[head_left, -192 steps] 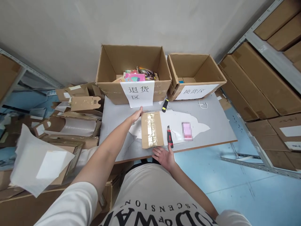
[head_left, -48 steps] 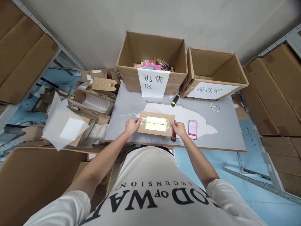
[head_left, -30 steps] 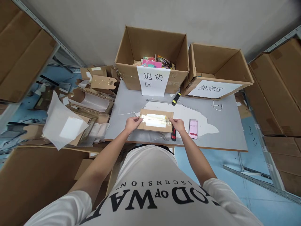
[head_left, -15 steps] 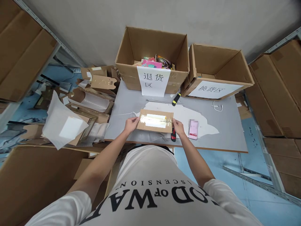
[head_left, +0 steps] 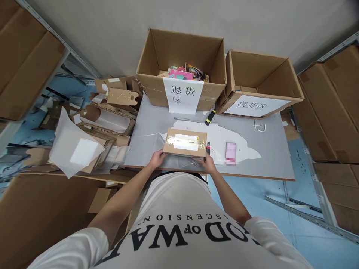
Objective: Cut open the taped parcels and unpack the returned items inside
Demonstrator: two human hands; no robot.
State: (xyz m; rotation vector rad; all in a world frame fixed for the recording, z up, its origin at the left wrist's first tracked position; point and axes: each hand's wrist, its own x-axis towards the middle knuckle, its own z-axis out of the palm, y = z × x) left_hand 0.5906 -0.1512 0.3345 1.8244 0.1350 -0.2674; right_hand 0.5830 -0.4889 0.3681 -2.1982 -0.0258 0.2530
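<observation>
A flat cardboard parcel (head_left: 185, 142) with shiny clear tape and a white label on top lies on the grey table (head_left: 151, 123), its near edge lifted a little. My left hand (head_left: 157, 158) grips its near left corner. My right hand (head_left: 206, 163) grips its near right corner. Crumpled clear film lies under the parcel by my fingers. A red and black utility knife (head_left: 208, 149) peeks out just beyond my right hand. A pink phone (head_left: 230, 153) lies to the right of it.
Two open cartons stand at the table's back, each with a paper sign: one (head_left: 157, 80) holds colourful packets, the other (head_left: 283, 80) is nearly bare. A yellow-black knife (head_left: 209, 117) and a white cable (head_left: 259, 125) lie near them. Flattened cardboard and paper (head_left: 75, 149) pile up left; shelves of cartons (head_left: 328, 112) stand right.
The parcel was turned from lengthwise to crosswise, label side up. Both hands then slid from its short ends to its near corners, and the near edge has come up slightly.
</observation>
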